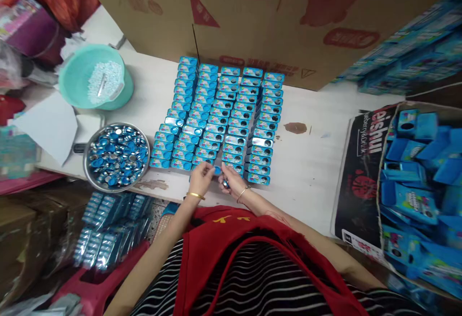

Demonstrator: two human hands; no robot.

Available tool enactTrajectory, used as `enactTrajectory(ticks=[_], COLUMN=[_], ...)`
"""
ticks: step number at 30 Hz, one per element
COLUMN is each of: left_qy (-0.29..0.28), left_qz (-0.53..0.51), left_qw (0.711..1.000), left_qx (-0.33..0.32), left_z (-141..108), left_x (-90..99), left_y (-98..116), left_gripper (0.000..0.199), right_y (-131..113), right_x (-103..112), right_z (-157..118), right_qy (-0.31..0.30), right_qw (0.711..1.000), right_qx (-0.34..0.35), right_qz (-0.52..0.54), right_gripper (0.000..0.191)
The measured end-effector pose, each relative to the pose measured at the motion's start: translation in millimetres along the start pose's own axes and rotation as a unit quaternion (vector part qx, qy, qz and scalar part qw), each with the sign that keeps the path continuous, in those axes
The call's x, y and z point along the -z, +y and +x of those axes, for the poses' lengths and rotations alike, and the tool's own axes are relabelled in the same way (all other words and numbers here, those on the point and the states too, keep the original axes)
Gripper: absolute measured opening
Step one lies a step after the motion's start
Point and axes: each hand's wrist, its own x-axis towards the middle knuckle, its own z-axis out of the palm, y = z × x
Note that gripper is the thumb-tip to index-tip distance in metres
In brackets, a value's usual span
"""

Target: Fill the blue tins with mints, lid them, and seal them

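My left hand [200, 181] is closed in a pinch at the near end of the rows of small blue tins [207, 145]. A round blue cap [217, 170] shows between its fingertips and my right thumb. My right hand [234, 181] is curled, with a shiny blue-and-silver cap [225, 184] in its fingers; whether it holds more is hidden. The tins stand in several columns. Tins in the left columns have blue circles on top, while those in the right columns [259, 162] show dark round holes. My hands partly cover the nearest tins of the middle columns.
At left, a metal bowl [86, 162] holds many blue-and-silver caps, near a turquoise bucket [124, 89] of small white pieces. A large cardboard box [231, 27] stands behind the tins. At right, a carton [355, 176] holds blue tins. Wrapped tins [108, 231] sit below left.
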Motion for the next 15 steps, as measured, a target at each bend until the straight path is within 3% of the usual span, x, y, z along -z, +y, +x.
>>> enactTrajectory(ticks=[3, 6, 15], left_qy=[0.023, 0.022, -0.042], left_qz=[0.058, 0.118, 0.182], left_qw=[0.997, 0.99, 0.974], left_qx=[0.05, 0.071, 0.13], left_z=[17, 28, 41], left_x=[11.2, 16.6, 15.5], left_y=[-6, -5, 6], left_gripper=[0.013, 0.013, 0.015], right_y=[-13, -20, -12], right_x=[6, 13, 15], right_z=[-8, -13, -3], right_qy=[-0.023, -0.043, -0.023], right_qw=[0.997, 0.996, 0.999], right_qx=[-0.021, -0.015, 0.027], right_qz=[0.07, 0.071, -0.021], right_gripper=[0.018, 0.008, 0.038])
